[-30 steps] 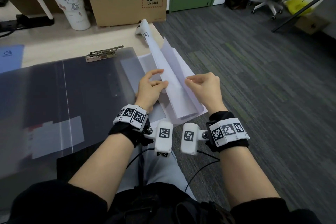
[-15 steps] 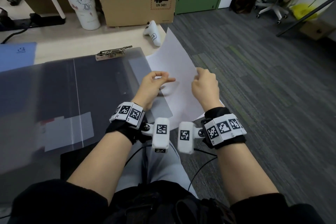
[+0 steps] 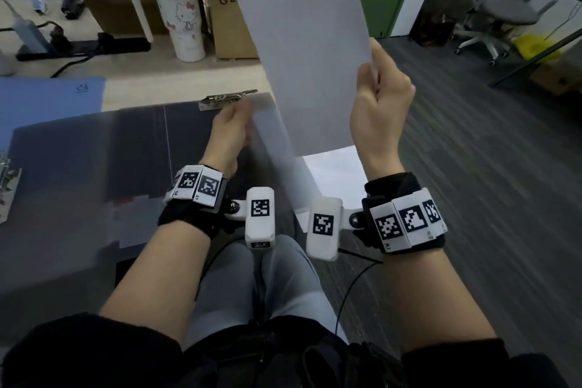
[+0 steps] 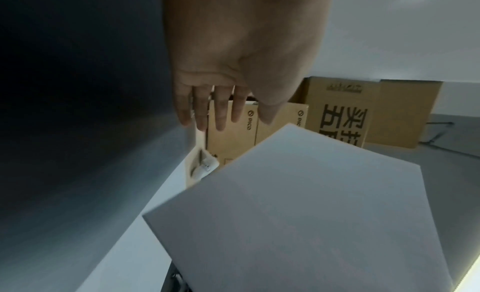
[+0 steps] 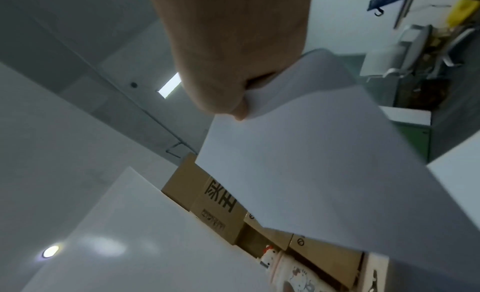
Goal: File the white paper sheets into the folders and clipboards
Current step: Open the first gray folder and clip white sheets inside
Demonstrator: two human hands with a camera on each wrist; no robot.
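Note:
My right hand (image 3: 374, 72) pinches the right edge of a white paper sheet (image 3: 302, 41) and holds it upright above the table's right edge. The right wrist view shows thumb and fingers (image 5: 241, 103) closed on that sheet (image 5: 324, 173). Left of the sheet's lower edge, my left hand (image 3: 242, 113) hovers over the dark clipboard (image 3: 94, 167) near its metal clip (image 3: 226, 99). Its fingers (image 4: 221, 116) are straight and hold nothing, with the sheet (image 4: 311, 214) below them. More white sheets (image 3: 333, 173) lie on the table corner. A blue folder (image 3: 47, 98) lies at the far left.
A Hello Kitty tumbler (image 3: 182, 19), cardboard boxes (image 3: 233, 25) and a power strip (image 3: 82, 47) stand at the back of the table. Binder rings (image 3: 6, 186) show at the left edge. Carpet floor and an office chair (image 3: 504, 9) are to the right.
The sheet lay bent on the table corner under both hands; now my right hand has lifted it upright. My left hand has let go and opened.

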